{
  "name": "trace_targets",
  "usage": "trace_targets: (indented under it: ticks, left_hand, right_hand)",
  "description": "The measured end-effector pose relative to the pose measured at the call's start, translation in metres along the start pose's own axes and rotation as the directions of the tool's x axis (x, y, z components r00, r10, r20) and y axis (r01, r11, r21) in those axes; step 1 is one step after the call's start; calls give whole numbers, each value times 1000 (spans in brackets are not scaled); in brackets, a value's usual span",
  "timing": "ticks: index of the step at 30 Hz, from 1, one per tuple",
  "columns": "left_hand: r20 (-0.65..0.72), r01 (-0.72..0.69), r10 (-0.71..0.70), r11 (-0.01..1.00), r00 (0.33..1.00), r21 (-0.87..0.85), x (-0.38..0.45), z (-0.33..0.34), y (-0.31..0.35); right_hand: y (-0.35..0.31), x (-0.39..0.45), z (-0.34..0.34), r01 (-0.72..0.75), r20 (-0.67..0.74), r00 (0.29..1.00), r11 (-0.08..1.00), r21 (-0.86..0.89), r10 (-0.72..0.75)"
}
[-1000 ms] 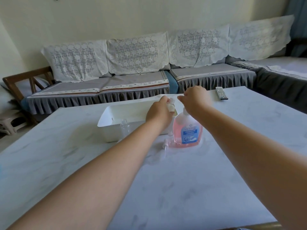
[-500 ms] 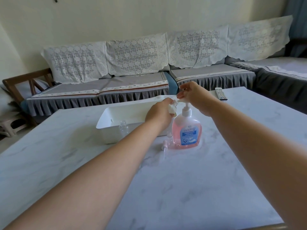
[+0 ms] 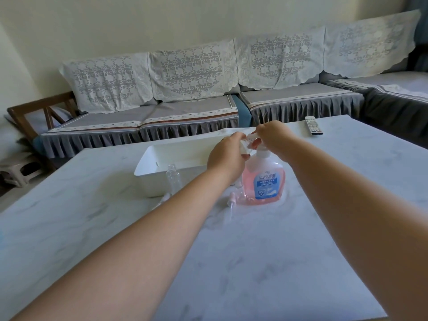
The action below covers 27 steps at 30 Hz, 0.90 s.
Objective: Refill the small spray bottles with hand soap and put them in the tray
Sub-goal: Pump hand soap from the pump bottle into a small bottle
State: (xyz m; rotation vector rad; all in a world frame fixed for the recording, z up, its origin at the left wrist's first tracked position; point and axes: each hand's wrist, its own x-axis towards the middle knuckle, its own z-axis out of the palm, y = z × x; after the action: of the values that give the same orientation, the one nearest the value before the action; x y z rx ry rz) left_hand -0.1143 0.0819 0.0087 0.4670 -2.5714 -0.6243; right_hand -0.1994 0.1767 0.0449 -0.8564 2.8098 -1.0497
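Hands are meeting above the soap bottle (image 3: 264, 179): left hand (image 3: 228, 156) is gripping a small bottle (image 3: 245, 148) at its spout, right hand (image 3: 272, 136) is curling over its pump, just beside the tray (image 3: 162, 167).

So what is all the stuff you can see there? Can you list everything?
soap bottle: 1, pink with a blue label and white pump, on the table in front of the tray
small spray bottle: 1 standing, clear, no cap, by the tray's near wall; another seems to be in the left hand, mostly hidden
spray caps: 2, white, lying on the table near the soap bottle
tray: 1, white, middle of the table
remote: 1, white, far right of the table
table: 1, pale marble
sofa: 1, grey with white lace covers, behind the table
left hand: holds something small at the pump
right hand: on the pump top
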Motion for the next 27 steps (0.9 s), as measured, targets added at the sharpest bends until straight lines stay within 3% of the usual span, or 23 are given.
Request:
trace_targets:
  ticks: [15, 18, 21, 24, 27]
  left_hand:
    - [-53, 55, -59, 996, 997, -74, -1, 12, -6]
    - [-74, 46, -54, 993, 996, -109, 1, 10, -2]
    - [-95, 43, -55, 991, 994, -125, 1, 9, 0]
    - [-112, 60, -77, 987, 991, -150, 1, 11, -3]
    - [-118, 64, -84, 984, 989, -166, -1, 13, -4]
  right_hand:
    - [5, -11, 12, -47, -104, 993, 990, 134, 61]
    - [-2, -8, 1, -55, -32, 998, 982, 179, 62]
    - [1, 3, -1, -115, 34, 993, 928, 355, 110]
    - [2, 4, 2, -192, 36, 980, 898, 395, 194]
    - [7, 3, 7, -126, 35, 992, 933, 339, 121]
